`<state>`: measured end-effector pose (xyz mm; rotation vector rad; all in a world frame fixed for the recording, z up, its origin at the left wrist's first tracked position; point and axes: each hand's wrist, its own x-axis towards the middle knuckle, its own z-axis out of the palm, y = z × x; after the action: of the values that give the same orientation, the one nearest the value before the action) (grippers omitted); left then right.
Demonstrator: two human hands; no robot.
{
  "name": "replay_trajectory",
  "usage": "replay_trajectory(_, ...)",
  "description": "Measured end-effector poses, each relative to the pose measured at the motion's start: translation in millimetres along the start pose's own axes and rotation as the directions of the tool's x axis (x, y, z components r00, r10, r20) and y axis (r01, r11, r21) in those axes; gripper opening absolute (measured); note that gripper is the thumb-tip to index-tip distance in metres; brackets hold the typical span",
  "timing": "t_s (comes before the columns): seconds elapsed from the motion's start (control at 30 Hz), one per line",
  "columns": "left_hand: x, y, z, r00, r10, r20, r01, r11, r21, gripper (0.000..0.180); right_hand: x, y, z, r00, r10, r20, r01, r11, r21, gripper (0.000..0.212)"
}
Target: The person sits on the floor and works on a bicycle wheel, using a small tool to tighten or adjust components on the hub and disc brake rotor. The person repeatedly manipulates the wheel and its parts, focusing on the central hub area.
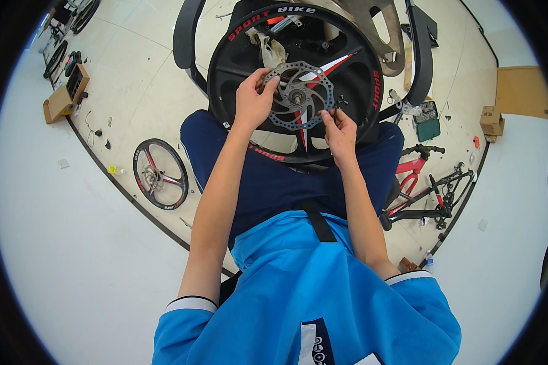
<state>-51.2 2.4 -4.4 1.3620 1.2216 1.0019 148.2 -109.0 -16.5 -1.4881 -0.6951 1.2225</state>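
Note:
A black bicycle wheel (366, 58) with white and red spokes lies flat over my knees. At its centre, around the metal hub (296, 97), sits a silver brake disc (313, 84) with a scalloped, perforated edge. My left hand (256, 100) grips the disc's left edge between thumb and fingers. At the lower right edge, my right hand (340, 131) pinches the disc's rim with thumb and forefinger. Small black bits (342, 100) lie just above the right fingers. A crumpled pale cloth or bag (271, 50) shows behind the wheel's upper left opening.
A chair with black armrests (419, 58) stands ahead. On the floor at left lies another wheel with a disc (160, 173). Bicycle frames (429, 188) rest at right, near a green case (428, 129). Cardboard boxes (492, 120) and an opened carton (67, 97) stand along the walls.

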Motion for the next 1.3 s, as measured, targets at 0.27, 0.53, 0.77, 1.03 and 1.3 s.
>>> replay_trajectory(0.27, 0, 0, 1, 1.0, 0.004, -0.011, -0.004, 0.999, -0.035, 0.028, 1, -1, -1, 1.0, 0.003, -0.003, -0.003, 1.0, 0.016, 0.014)
replay_trajectory(0.53, 0, 1, 0, 1.0, -0.003, -0.004, 0.003, 1.0, -0.017, 0.027, 4, 1, 2, 0.999, -0.045, -0.007, 0.044, 0.999, -0.019, 0.012)
replay_trajectory(0.77, 0, -2, 1, 1.0, 0.014, -0.027, -0.015, 0.999, -0.037, 0.028, 5, 3, 1, 0.998, -0.056, -0.002, 0.055, 0.998, -0.01, 0.011)
replay_trajectory(1.03, -1, -5, 2, 1.0, 0.015, -0.027, -0.017, 0.997, -0.08, 0.029, 6, 2, 0, 0.998, -0.065, -0.003, 0.065, 0.998, -0.027, 0.011)
replay_trajectory(1.3, -3, -2, 2, 1.0, 0.002, -0.019, -0.004, 0.995, -0.103, 0.028, 5, -7, 0, 0.999, -0.037, -0.013, 0.037, 0.999, -0.018, 0.015)
